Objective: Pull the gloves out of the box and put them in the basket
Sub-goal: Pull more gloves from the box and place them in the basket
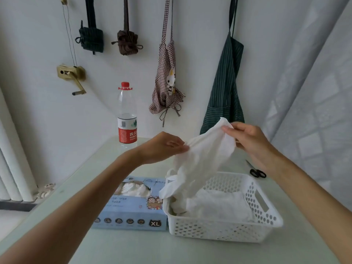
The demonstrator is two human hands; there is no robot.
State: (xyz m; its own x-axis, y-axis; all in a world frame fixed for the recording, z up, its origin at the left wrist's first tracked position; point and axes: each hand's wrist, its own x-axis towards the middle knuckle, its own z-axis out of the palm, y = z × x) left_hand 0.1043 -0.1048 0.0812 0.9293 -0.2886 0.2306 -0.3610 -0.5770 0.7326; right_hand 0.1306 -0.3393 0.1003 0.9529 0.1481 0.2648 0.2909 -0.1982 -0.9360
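A thin white glove (205,155) hangs in the air above the white perforated basket (224,228). My left hand (162,147) pinches the glove's upper left edge. My right hand (249,138) pinches its top right corner. The glove's lower end drapes down over the basket's left rim. Other white gloves (217,206) lie crumpled inside the basket. The light blue glove box (131,206), marked XL, lies flat to the left of the basket, and white gloves show through its top opening.
A clear water bottle (127,115) with a red cap stands at the back of the pale green table (133,248). Black scissors (257,172) lie behind the basket on the right. Aprons and pouches hang on the wall. A curtain hangs to the right.
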